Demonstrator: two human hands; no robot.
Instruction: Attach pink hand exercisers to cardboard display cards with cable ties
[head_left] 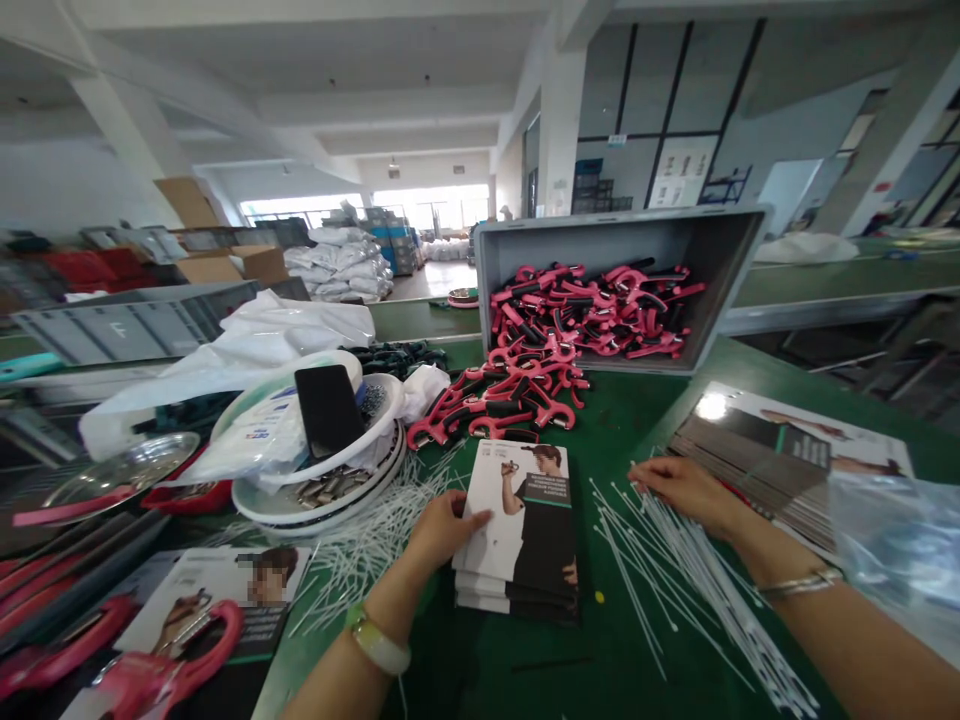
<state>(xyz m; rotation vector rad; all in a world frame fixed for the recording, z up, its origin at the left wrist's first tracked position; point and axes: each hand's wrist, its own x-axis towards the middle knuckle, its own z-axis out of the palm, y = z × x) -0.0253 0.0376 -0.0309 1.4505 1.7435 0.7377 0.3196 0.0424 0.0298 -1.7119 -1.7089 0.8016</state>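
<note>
Your left hand [442, 530] rests at the left edge of the booklet stack [517, 530] on the worktop [622, 410], fingers open and curved — your right hand [686, 490] bends inward, fingertips pinched by white ties [675, 580].

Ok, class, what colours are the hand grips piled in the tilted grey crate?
Pink and black; the hand grips show best in the head view.

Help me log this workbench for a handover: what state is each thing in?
Gray crate: on its side, open
Pink-and-black grips: loose, heaped
Phone: screen dark
Booklets: closed, stacked
Zip ties: loose, unfastened
Cardboard box: flaps open
Left hand: spread against the booklets
Right hand: fingertips together at the zip ties
</note>
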